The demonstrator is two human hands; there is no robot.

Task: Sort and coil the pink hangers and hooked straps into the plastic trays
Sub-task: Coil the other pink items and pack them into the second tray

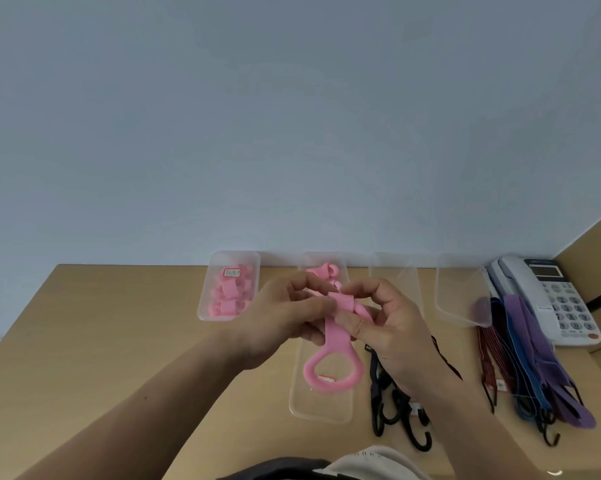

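Tan desk [119,341] beneath pale wall [292,133]. Leftmost, tray [204,308] of coiled pink pieces. Left hand [278,323] and right hand [396,337] curled, pinching folded top of hanger [331,336] between fingertips, above long tray [321,412]. Long axis far-to-near, ring end hanging nearest. Black straps [375,386] partly hidden under right wrist; then empty tray [465,306], purple straps [548,375], phone [565,299] at far right.

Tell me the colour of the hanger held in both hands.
The hanger is pink, shown best in the head view.

pink hanger [330,336] half-coiled, ring end dangling
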